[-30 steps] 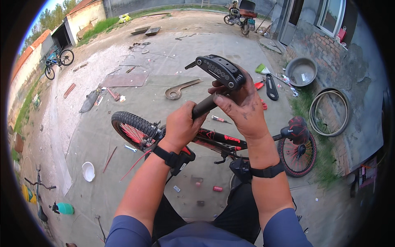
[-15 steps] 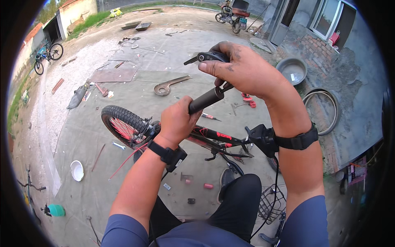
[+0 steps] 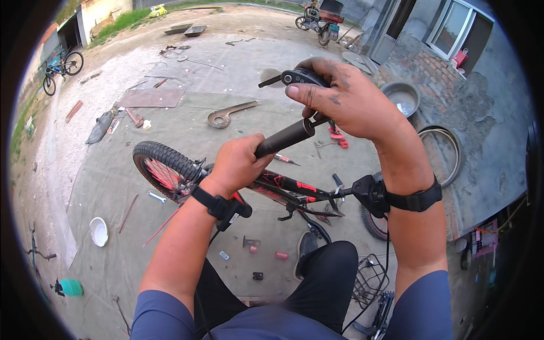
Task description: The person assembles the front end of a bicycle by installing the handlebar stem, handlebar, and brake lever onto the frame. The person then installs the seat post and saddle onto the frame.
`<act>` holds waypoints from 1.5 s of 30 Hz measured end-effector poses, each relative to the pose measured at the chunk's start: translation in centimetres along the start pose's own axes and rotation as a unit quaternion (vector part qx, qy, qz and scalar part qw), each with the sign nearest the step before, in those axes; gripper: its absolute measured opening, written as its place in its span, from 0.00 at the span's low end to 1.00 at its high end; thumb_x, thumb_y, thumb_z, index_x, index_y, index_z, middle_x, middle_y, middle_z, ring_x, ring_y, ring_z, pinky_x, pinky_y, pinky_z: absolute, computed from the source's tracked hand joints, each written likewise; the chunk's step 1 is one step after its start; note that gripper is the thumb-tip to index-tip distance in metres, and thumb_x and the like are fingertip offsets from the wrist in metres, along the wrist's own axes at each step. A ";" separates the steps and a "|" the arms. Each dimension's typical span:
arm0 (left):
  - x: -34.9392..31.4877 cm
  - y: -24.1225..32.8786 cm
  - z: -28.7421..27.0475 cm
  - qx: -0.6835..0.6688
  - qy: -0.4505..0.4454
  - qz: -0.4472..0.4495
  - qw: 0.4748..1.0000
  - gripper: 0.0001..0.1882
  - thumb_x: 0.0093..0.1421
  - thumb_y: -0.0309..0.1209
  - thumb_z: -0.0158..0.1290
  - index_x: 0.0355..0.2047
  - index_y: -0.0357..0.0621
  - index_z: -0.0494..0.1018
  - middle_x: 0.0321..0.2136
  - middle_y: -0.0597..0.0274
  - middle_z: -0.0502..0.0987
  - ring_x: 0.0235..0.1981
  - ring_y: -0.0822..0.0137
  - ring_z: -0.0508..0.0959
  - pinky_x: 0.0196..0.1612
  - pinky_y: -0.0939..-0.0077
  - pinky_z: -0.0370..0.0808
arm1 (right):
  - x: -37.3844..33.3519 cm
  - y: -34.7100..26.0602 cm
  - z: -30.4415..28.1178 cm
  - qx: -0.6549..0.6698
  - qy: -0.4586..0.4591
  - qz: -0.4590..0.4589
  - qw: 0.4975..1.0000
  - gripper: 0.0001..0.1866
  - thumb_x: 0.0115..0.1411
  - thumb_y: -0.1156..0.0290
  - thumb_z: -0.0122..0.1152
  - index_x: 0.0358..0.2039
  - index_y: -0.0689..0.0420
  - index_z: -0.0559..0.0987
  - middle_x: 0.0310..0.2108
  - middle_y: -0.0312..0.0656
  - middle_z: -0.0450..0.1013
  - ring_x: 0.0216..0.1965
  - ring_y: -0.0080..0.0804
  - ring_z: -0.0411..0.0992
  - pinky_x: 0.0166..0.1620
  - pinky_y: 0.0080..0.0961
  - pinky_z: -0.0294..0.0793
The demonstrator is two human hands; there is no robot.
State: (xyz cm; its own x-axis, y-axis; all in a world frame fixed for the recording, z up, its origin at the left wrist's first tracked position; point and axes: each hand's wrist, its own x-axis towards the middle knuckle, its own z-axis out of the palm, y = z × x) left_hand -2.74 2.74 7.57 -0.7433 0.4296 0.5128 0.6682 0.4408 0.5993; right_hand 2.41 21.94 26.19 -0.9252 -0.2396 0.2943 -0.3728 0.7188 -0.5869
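My left hand (image 3: 237, 162) is wrapped round a black tube (image 3: 288, 137), which slants up to the right with its open end toward my right hand (image 3: 354, 101). That right hand pinches a black folding multi-tool (image 3: 303, 78) between thumb and fingers. One thin blade of the tool points out to the left. Another dark rod runs from under my right fingers to the tube's open end; how deep it goes in is hard to make out. Beneath my hands a black and red bicycle (image 3: 281, 182) lies on the ground, its knobby rear tire at the left.
A screwdriver (image 3: 286, 160), a wrench (image 3: 157, 197), a curved metal chain guard (image 3: 231, 115) and a white bowl (image 3: 98, 232) lie around. Close to my foot are small pink cylinders (image 3: 281, 255). A metal basin (image 3: 401, 97) and loose tires (image 3: 441, 156) rest by the right wall.
Both hands keep their holds. The right hand with the multi-tool and the tube's open end have shifted slightly right in view, while the ground has slid a little left.
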 end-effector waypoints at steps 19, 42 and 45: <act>0.7 -1.6 0.7 -0.039 0.003 0.025 0.999 0.09 0.60 0.35 0.62 0.29 0.44 0.77 0.25 0.49 0.80 0.29 0.42 0.80 0.32 0.52 0.76 | -5.4 -1.7 -1.8 -0.207 -0.085 -0.229 0.947 0.31 0.47 0.81 0.73 0.55 0.51 0.81 0.59 0.47 0.72 0.64 0.54 0.69 0.63 0.47 0.72; 1.0 -1.3 0.8 -0.017 0.018 0.020 0.999 0.10 0.58 0.35 0.62 0.28 0.43 0.74 0.22 0.48 0.78 0.28 0.42 0.80 0.32 0.51 0.75 | -9.7 3.6 5.0 0.001 0.226 -0.130 0.965 0.30 0.51 0.82 0.58 0.58 0.58 0.78 0.68 0.53 0.60 0.67 0.51 0.64 0.69 0.43 0.64; 0.9 -1.5 0.7 -0.014 0.018 0.022 1.000 0.10 0.58 0.34 0.62 0.28 0.43 0.74 0.22 0.48 0.78 0.28 0.42 0.80 0.32 0.51 0.75 | -8.8 3.5 6.2 0.047 0.279 -0.102 0.954 0.30 0.55 0.80 0.61 0.61 0.59 0.74 0.68 0.54 0.59 0.66 0.49 0.64 0.69 0.41 0.63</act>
State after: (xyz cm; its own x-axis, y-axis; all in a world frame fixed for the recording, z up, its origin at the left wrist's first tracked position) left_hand -4.39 3.06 6.69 -0.7140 0.4197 0.5604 0.6997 0.3998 0.5920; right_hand 8.84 22.57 16.88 -0.6605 0.0353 0.7500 -0.5707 0.6255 -0.5320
